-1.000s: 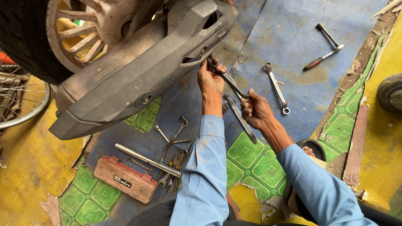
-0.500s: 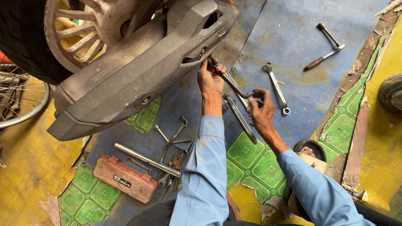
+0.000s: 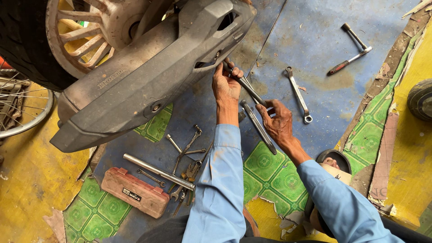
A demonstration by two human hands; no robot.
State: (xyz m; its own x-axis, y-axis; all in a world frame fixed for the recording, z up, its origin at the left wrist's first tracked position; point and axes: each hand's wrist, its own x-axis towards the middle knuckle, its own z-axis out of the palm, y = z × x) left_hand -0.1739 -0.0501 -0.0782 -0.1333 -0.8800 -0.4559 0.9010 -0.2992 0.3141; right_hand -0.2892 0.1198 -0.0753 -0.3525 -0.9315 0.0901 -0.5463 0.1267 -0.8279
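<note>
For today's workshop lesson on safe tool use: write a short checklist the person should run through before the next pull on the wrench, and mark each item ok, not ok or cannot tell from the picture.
1. Left hand steadies the wrench head at the grey engine cover: ok.
2. Right hand grips the wrench handle: ok.
3. Wrench seated squarely on the bolt: cannot tell, the fingers hide it.
4. Spare ring spanner within reach on the blue floor: ok.
5. Long spanner lies right under the right hand, where it could get in the way: not ok.
6. Loose tools lie beside the left sleeve: not ok.
</note>
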